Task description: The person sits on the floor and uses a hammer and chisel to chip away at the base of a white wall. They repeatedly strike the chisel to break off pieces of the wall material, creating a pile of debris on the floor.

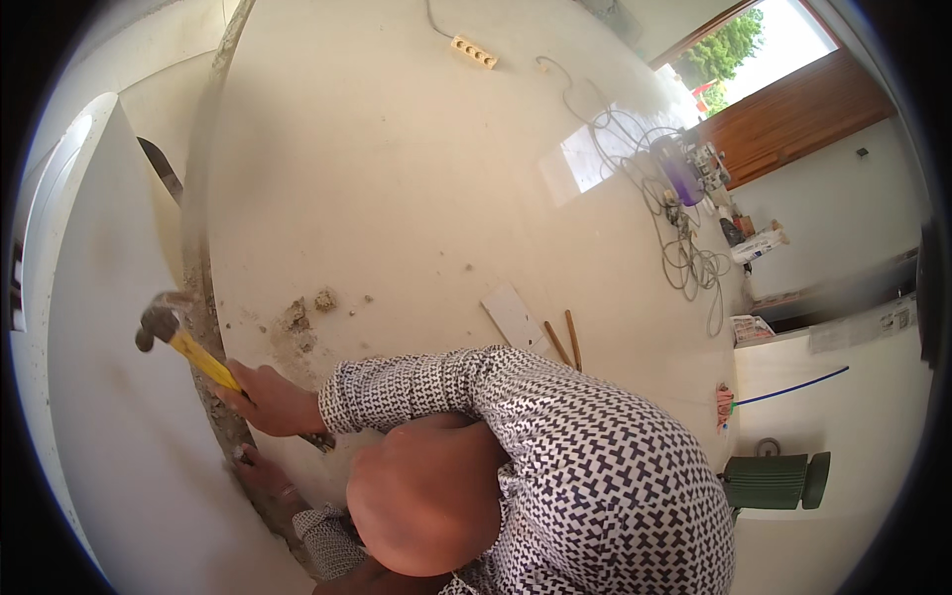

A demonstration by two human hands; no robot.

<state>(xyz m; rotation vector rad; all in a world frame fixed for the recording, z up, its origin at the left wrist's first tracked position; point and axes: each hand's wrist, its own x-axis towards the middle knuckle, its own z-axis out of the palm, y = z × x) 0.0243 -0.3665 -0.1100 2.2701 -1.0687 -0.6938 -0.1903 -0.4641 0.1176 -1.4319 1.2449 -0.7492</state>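
Observation:
My right hand is wrapped around the handle of a claw hammer with a yellow grip. The hammer's dark head is raised beside a white upright panel, over a rough, broken strip along the floor's edge. Lower down, my left hand is closed at that strip. A small greyish end shows at its fingers, too small to name. Both arms wear a black-and-white patterned sleeve; a bare knee is between them. Loose rubble lies on the floor beside the right hand.
Beyond my right arm lie a white tile piece and two wooden sticks. A power strip is at the top. Tangled cable surrounds a purple object on the right. A green motor-like machine stands at lower right.

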